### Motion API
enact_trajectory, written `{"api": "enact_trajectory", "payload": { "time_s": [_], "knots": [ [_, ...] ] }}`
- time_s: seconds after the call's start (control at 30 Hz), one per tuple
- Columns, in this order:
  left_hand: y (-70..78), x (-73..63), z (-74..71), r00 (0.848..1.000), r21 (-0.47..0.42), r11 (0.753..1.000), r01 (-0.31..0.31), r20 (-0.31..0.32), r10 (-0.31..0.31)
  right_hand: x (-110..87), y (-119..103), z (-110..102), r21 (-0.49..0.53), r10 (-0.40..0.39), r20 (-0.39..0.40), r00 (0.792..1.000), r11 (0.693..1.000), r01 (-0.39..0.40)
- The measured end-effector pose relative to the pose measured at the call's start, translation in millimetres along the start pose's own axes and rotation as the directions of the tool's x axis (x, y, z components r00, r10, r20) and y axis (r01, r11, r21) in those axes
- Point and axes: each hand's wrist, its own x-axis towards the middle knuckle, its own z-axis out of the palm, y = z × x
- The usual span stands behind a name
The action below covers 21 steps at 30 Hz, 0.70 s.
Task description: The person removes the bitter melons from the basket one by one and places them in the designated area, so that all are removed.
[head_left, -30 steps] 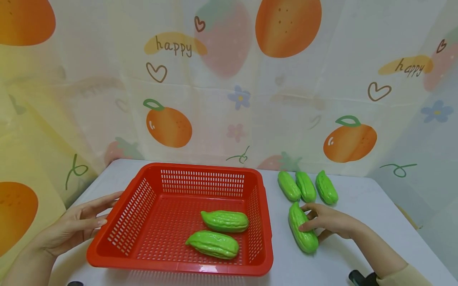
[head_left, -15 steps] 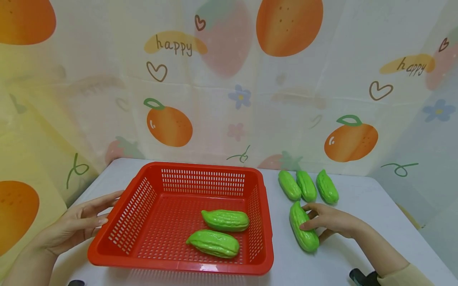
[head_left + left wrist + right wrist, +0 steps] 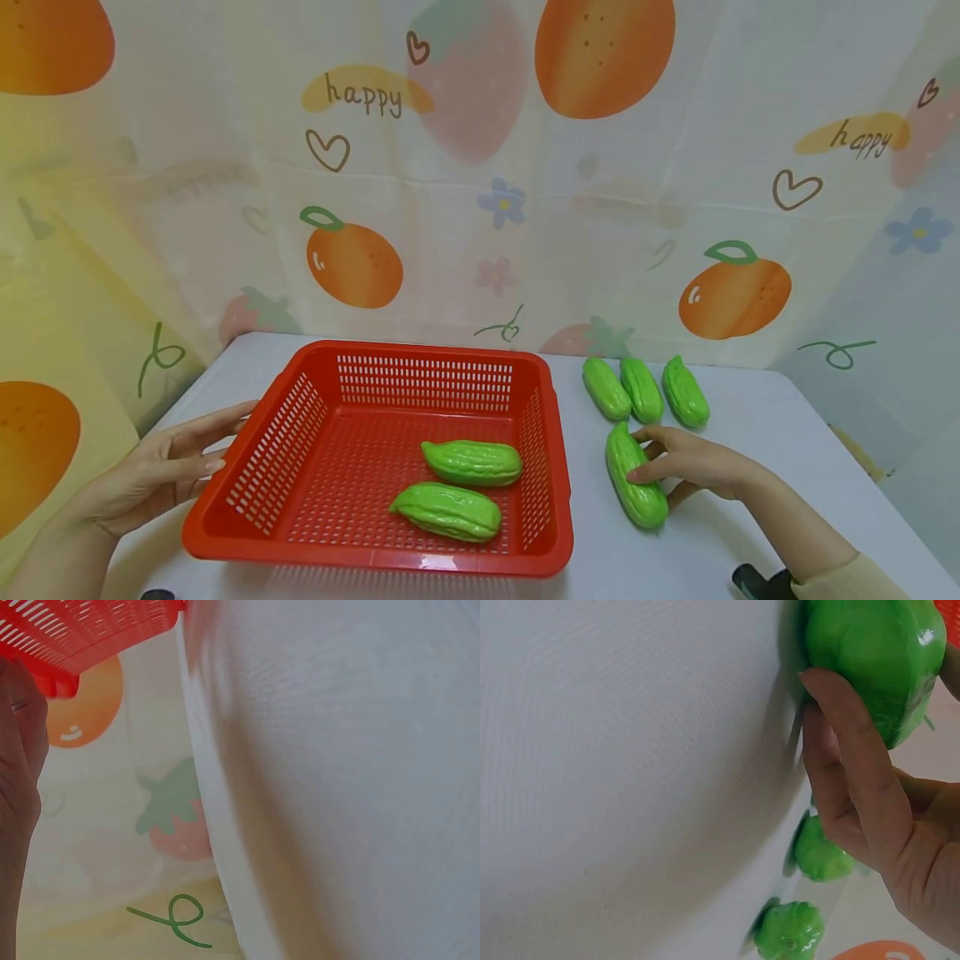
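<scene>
A red plastic basket (image 3: pixel 375 560) stands at the left and middle of the table in the head view. Two green bitter melons, one farther back (image 3: pixel 472 463) and one nearer (image 3: pixel 448 512), lie inside it on the right. My left hand (image 3: pixel 161 471) holds the basket's left rim, thumb at the edge; some fingers are hidden behind the rim. Right of the basket, my right hand (image 3: pixel 693 465) grips another bitter melon (image 3: pixel 633 483) between thumb and fingers. That melon lies on the table. In the right wrist view the fingers (image 3: pixel 855 742) curve against its end.
Behind the right hand, three more bitter melons, left (image 3: pixel 606 389), middle (image 3: pixel 641 392) and right (image 3: pixel 685 393), lie near the back of the white table (image 3: pixel 772 433). A printed cloth (image 3: pixel 465 208) hangs behind. A dark object (image 3: pixel 757 582) shows by the right sleeve.
</scene>
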Motion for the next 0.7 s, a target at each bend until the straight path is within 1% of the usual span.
{"api": "enact_trajectory", "payload": {
  "time_s": [0.13, 0.27, 0.5, 0.7],
  "knots": [
    [0.3, -0.6, -0.2, 1.0, -0.008, 1.0, 0.012, -0.002, -0.012, -0.5, -0.6, 0.1, -0.006, 0.006, -0.002, 1.0, 1.0, -0.006],
    [-0.1, -0.4, 0.9, 1.0, 0.005, 1.0, 0.004, -0.01, -0.004, -1.9, -2.0, 0.8, -0.008, 0.012, -0.003, 1.0, 1.0, -0.012],
    [0.1, -0.4, -0.9, 1.0, -0.025, 1.0, 0.007, 0.024, -0.006, -3.3, -2.5, 0.9, -0.004, 0.012, -0.003, 1.0, 1.0, -0.012],
    [-0.5, 0.1, 0.1, 1.0, 0.019, 1.0, -0.016, -0.007, 0.016, -3.4, -1.8, -0.1, -0.006, 0.012, -0.003, 1.0, 1.0, -0.012]
  ]
}}
